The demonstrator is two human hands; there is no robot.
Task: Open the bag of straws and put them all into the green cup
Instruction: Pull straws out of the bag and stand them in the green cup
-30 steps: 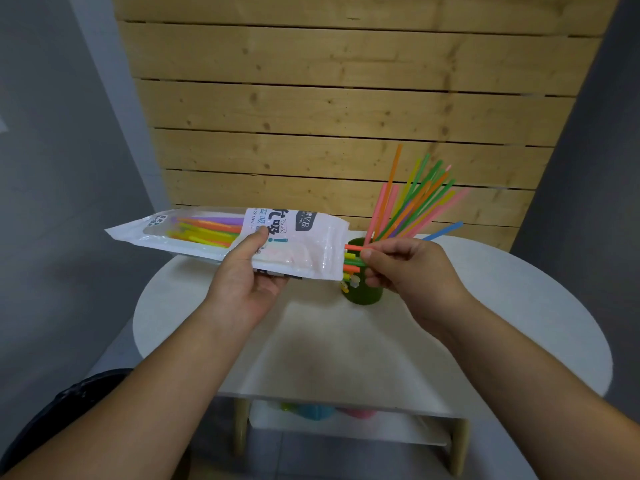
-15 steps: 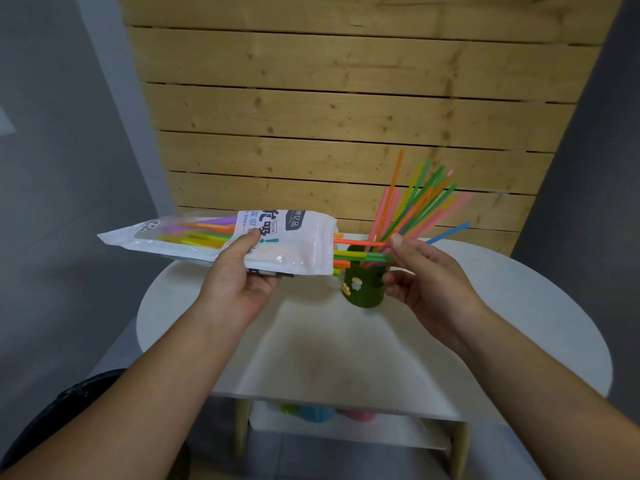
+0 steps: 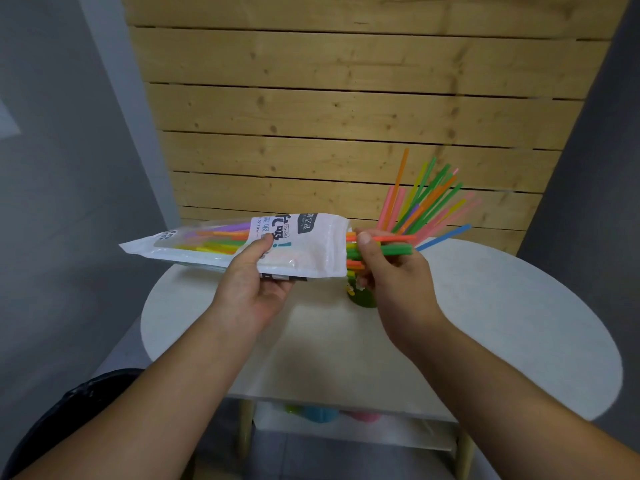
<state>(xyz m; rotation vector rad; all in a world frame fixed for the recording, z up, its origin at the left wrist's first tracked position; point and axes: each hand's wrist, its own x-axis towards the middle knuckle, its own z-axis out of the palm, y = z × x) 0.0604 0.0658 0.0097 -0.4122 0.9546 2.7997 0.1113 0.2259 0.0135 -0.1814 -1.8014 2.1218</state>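
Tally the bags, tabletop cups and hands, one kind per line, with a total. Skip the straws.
Bag: 1
Green cup: 1
Hands: 2 (left hand, right hand pinching straws)
Total: 4

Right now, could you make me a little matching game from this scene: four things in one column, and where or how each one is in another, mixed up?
1 straw bag
2 green cup
3 left hand
4 right hand

A pinches green and orange straws at the bag's mouth
B stands on the white table, holding fanned straws
C lies sideways in the air
D grips the bag's middle

Pairs: 1-C, 2-B, 3-D, 4-A
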